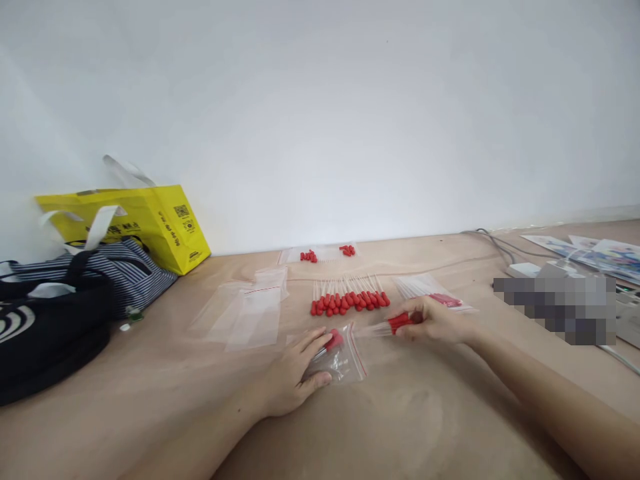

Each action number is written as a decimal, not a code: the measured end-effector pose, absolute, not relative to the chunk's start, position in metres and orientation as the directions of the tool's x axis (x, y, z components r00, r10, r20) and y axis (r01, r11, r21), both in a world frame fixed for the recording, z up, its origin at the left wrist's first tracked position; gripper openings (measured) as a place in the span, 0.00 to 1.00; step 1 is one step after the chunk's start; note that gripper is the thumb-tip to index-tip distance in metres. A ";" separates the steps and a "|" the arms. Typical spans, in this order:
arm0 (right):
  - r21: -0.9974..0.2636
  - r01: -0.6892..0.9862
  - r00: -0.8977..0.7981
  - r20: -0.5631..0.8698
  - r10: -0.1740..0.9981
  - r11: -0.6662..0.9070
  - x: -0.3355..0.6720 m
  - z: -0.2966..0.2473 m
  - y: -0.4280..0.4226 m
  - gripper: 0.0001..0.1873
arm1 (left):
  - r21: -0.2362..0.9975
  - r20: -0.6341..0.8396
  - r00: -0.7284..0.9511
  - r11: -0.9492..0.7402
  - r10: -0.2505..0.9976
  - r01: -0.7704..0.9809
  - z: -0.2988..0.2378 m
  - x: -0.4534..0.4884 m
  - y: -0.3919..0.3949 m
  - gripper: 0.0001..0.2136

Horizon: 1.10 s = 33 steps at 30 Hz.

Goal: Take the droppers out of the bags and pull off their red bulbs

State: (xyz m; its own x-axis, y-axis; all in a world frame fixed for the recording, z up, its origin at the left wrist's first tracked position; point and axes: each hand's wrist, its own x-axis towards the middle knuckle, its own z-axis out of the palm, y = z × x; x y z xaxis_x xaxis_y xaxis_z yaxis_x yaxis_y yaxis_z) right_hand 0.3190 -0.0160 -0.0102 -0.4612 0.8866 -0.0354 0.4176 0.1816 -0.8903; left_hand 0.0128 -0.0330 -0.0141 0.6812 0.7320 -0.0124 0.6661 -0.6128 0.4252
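Observation:
My left hand [295, 377] lies on a clear zip bag [347, 357], thumb and fingers closed over its left side. A red bulb [335, 339] of a dropper shows at the bag's top, by my fingertips. To the right of the bag's red-lined mouth, my right hand [433, 321] pinches a bunch of red-bulbed droppers [399, 323], their clear tubes pointing left toward the mouth. Behind both hands lies a row of droppers [345, 301], bulbs toward me. A filled bag of droppers [435, 293] rests behind my right hand.
Flat clear zip bags [255, 320] overlap on the left of the table. Loose red bulbs [311, 256] sit near the wall. A yellow bag [170, 227], a striped bag [135, 273] and a black bag [60, 327] stand far left. Papers [615, 257] and a cable [500, 247] are on the right.

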 end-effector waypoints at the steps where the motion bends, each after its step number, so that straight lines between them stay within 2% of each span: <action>1: -0.903 0.407 -0.432 -0.056 0.900 0.140 0.328 -0.006 -0.014 0.18 | 0.425 -0.008 0.683 -0.616 0.730 0.663 -0.013 0.013 -0.033 0.25; 3: -0.924 0.375 -0.334 -0.054 0.941 0.080 0.345 0.001 -0.010 0.20 | 0.424 -0.008 0.678 -0.612 0.735 0.668 -0.011 0.013 -0.034 0.25; 7: -0.959 0.277 0.023 0.068 0.997 0.059 0.357 0.000 0.002 0.22 | 0.425 -0.015 0.676 -0.607 0.737 0.672 -0.012 0.013 -0.034 0.25; 9: -0.941 0.330 0.168 0.134 0.977 0.072 0.349 -0.009 0.011 0.21 | 0.429 0.007 0.686 -0.622 0.727 0.655 -0.015 0.012 -0.032 0.25; 10: -0.908 0.409 0.204 0.183 0.962 0.086 0.342 -0.014 0.015 0.20 | 0.432 0.018 0.692 -0.630 0.722 0.646 -0.016 0.012 -0.032 0.25; 11: -0.842 0.529 0.218 0.260 0.941 0.110 0.336 -0.020 0.019 0.18 | 0.434 0.023 0.696 -0.635 0.717 0.640 -0.017 0.011 -0.031 0.25; 14: -0.517 0.839 0.094 0.445 0.891 0.170 0.318 -0.031 0.028 0.12 | 0.429 0.022 0.698 -0.638 0.715 0.640 -0.018 0.011 -0.031 0.24; 16: -0.359 0.920 0.023 0.456 0.889 0.160 0.311 -0.035 0.031 0.13 | 0.423 0.011 0.692 -0.630 0.722 0.651 -0.017 0.011 -0.032 0.25; 19: -0.237 0.963 -0.019 0.413 0.910 0.128 0.305 -0.038 0.031 0.14 | 0.424 0.004 0.688 -0.624 0.726 0.657 -0.016 0.011 -0.032 0.25; 23: -0.154 0.982 -0.042 0.376 0.926 0.108 0.302 -0.042 0.031 0.14 | 0.421 0.022 0.691 -0.633 0.723 0.649 -0.016 0.012 -0.032 0.25; 33: -0.229 0.969 0.001 0.390 0.921 0.095 0.298 -0.040 0.035 0.12 | 0.403 0.015 0.688 -0.634 0.726 0.660 -0.016 0.013 -0.032 0.25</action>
